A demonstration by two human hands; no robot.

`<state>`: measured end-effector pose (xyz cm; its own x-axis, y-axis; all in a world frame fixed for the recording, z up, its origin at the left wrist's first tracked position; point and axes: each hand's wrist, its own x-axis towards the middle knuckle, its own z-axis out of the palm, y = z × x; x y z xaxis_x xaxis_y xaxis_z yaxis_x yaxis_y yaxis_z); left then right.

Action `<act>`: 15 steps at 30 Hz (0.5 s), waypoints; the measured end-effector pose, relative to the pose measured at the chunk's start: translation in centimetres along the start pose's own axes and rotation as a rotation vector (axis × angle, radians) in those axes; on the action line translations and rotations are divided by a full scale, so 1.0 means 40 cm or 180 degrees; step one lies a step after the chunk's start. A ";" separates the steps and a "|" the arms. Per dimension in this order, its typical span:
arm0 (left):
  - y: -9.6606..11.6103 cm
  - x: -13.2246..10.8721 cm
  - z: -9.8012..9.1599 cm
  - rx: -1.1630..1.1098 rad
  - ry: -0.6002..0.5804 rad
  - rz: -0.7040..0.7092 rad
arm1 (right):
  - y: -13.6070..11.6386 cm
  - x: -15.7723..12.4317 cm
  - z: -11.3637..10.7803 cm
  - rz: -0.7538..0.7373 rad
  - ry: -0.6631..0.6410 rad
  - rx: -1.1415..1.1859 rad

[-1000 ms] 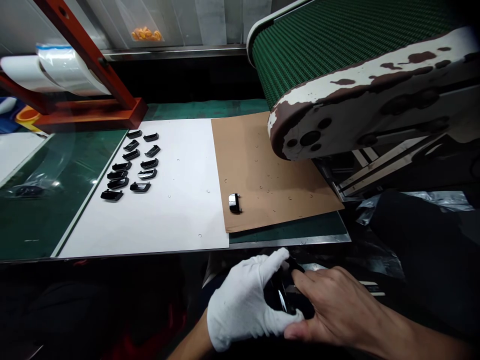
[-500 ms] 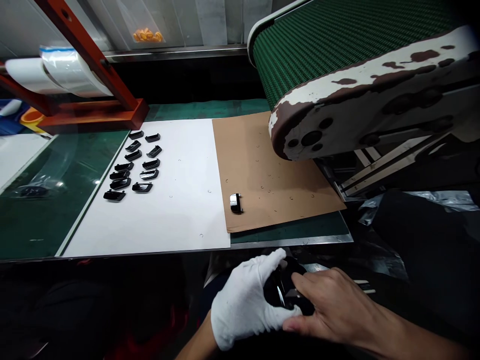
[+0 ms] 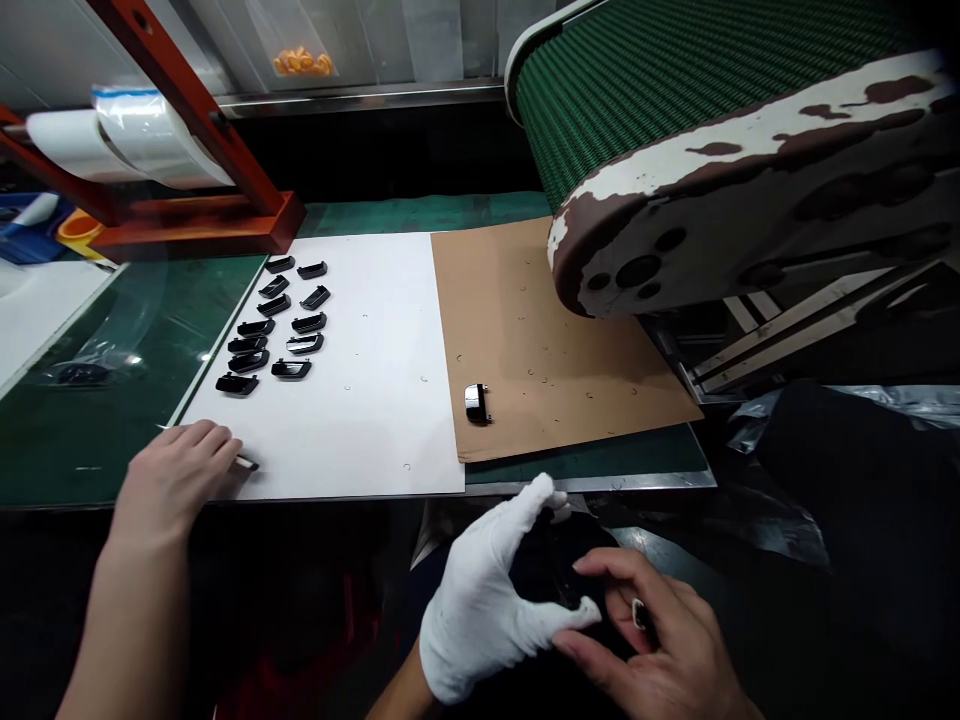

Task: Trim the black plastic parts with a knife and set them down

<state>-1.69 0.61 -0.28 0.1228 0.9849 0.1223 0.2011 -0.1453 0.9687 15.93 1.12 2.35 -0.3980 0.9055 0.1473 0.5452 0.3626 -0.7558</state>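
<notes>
My left hand (image 3: 487, 610), in a white cotton glove, grips a glossy black moulded part (image 3: 555, 580) low at the bench front. My right hand (image 3: 645, 640) is bare and curled just right of that part, with a small silver piece (image 3: 638, 613) between its fingers. Several similar black parts (image 3: 274, 305) lie in two rows on a white sheet (image 3: 375, 430). A black and chrome part (image 3: 477, 404) rests on brown cardboard (image 3: 540, 340). Both are far from my hands.
A co-worker's bare hand (image 3: 187, 470) rests at the white sheet's near edge beside a small white-tipped stick (image 3: 246, 462). A green belt conveyor (image 3: 675, 90) overhangs the right side. A red frame (image 3: 195, 130) holds a plastic film roll (image 3: 154, 140) at back left.
My right hand has lifted off the black part and opened a little, showing the silver piece. A co-worker's bare hand has come in at the left. The view has shifted slightly.
</notes>
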 end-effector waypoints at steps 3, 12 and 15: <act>0.003 0.004 -0.001 -0.0153 -0.0025 -0.0079 | -0.006 -0.007 0.009 -0.0150 0.0246 -0.0062; 0.025 0.012 -0.011 0.0079 -0.0010 -0.0270 | 0.000 -0.009 0.011 -0.0210 0.0284 0.0050; 0.008 0.019 -0.046 0.0982 0.0030 -0.0184 | 0.012 -0.010 0.021 0.0406 0.0437 0.0194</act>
<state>-3.31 1.49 0.53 0.0937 0.9930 0.0722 0.4932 -0.1093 0.8630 15.73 0.74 1.38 -0.2219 0.9663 0.1303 0.5374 0.2327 -0.8106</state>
